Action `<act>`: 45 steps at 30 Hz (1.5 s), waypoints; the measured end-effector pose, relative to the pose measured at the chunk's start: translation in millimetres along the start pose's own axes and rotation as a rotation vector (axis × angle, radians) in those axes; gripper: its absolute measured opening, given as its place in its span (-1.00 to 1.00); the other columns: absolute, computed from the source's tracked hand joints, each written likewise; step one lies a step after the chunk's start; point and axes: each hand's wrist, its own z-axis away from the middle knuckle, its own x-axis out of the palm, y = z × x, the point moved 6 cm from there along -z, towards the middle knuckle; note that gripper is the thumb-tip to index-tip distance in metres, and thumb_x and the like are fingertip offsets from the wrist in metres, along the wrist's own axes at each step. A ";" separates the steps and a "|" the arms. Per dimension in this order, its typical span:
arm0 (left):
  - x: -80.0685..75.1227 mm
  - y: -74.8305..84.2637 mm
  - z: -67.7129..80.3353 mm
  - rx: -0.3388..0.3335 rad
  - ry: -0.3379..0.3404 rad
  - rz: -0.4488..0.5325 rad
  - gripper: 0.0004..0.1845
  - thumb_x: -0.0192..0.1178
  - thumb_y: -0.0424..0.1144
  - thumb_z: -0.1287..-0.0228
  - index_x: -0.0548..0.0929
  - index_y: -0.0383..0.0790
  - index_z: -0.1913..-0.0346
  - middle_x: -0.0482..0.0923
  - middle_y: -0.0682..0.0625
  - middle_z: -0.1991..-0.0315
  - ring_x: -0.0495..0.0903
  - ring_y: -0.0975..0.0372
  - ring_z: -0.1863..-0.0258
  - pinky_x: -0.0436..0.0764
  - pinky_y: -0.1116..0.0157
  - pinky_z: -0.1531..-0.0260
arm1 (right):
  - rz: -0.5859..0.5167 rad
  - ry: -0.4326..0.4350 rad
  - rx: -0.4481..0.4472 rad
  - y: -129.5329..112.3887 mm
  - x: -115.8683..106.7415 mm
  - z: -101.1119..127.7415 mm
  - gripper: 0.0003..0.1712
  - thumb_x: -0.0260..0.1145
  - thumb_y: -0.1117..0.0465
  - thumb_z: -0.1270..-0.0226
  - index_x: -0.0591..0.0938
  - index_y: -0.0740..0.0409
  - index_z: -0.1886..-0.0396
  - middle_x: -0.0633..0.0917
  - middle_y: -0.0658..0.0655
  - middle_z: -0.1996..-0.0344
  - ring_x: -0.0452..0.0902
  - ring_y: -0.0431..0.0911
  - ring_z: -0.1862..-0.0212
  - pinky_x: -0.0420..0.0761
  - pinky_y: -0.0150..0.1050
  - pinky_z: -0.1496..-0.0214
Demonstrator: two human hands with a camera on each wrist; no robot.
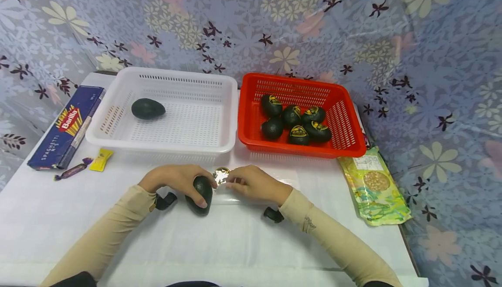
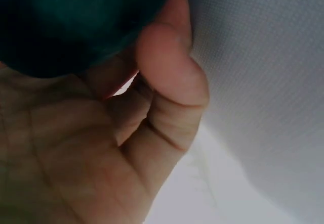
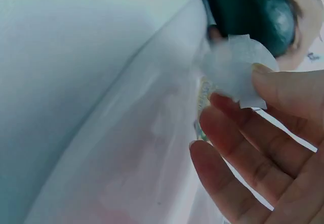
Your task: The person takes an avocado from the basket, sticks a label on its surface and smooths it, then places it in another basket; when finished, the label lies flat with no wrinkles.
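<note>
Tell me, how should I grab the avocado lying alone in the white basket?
Come straight down from above: the white basket has walls all around. The avocado lies on its side, long way left to right, so put your grip across its fat middle, fingers on the far side, thumb on the near side.

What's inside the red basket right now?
The red basket holds six dark avocados, clustered toward its left side; at least five show yellow stickers. Whatever lies beneath them on the basket floor is covered and cannot be seen.
</note>
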 end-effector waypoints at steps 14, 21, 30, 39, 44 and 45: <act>-5.5 22.0 28.6 0.256 0.091 0.263 -0.69 0.18 -0.07 -0.44 0.61 0.09 -0.18 0.65 0.11 -0.13 0.55 0.22 -0.15 0.46 0.31 -0.22 | -0.469 0.256 0.174 -9.2 -57.5 38.1 -0.86 0.36 0.21 -0.38 0.71 0.11 0.12 0.73 0.17 0.32 0.66 -0.04 0.34 0.72 -0.22 0.19; -18.1 37.9 30.3 0.341 0.236 0.638 -0.50 -0.15 -0.06 -0.61 0.39 -0.30 -0.39 0.62 0.04 -0.16 0.61 0.24 -0.12 0.55 0.26 -0.18 | -0.484 0.667 0.041 -36.3 -98.4 59.7 -0.79 0.37 0.38 -0.31 0.66 0.24 0.07 0.73 0.24 0.24 0.68 -0.19 0.26 0.73 -0.31 0.14; -15.2 68.5 24.8 0.349 0.269 0.947 -0.27 -0.24 0.09 -0.61 0.09 -0.46 -0.51 0.56 -0.03 -0.09 0.69 0.15 0.02 0.70 0.18 -0.05 | 0.159 1.026 -0.622 -107.5 -101.9 71.0 -0.94 0.38 0.40 -0.28 0.73 0.32 0.27 0.79 0.23 0.28 0.74 0.03 0.17 0.69 -0.29 -0.12; -11.5 83.2 26.6 0.360 0.239 0.957 -0.27 -0.24 0.08 -0.60 0.05 -0.44 -0.52 0.54 -0.04 -0.10 0.69 0.07 0.00 0.73 0.13 -0.01 | 0.340 1.037 -0.720 -119.7 -94.9 71.0 -0.92 0.37 0.36 -0.32 0.76 0.30 0.30 0.82 0.22 0.31 0.76 0.02 0.20 0.73 -0.23 -0.04; -14.6 84.7 29.0 0.397 0.261 0.935 -0.29 -0.26 0.05 -0.61 0.06 -0.47 -0.51 0.56 0.01 -0.06 0.70 0.14 0.04 0.72 0.15 -0.02 | 0.350 0.986 -0.692 -119.2 -92.7 68.3 -0.92 0.38 0.35 -0.32 0.77 0.28 0.27 0.82 0.20 0.26 0.77 0.02 0.16 0.72 -0.22 -0.06; -15.1 85.1 29.5 0.403 0.263 0.931 -0.29 -0.26 0.05 -0.61 0.06 -0.47 -0.51 0.56 0.02 -0.06 0.70 0.14 0.05 0.72 0.15 -0.02 | 0.350 0.975 -0.683 -118.8 -92.4 67.8 -0.92 0.38 0.35 -0.31 0.76 0.28 0.26 0.82 0.20 0.26 0.77 0.01 0.15 0.72 -0.22 -0.07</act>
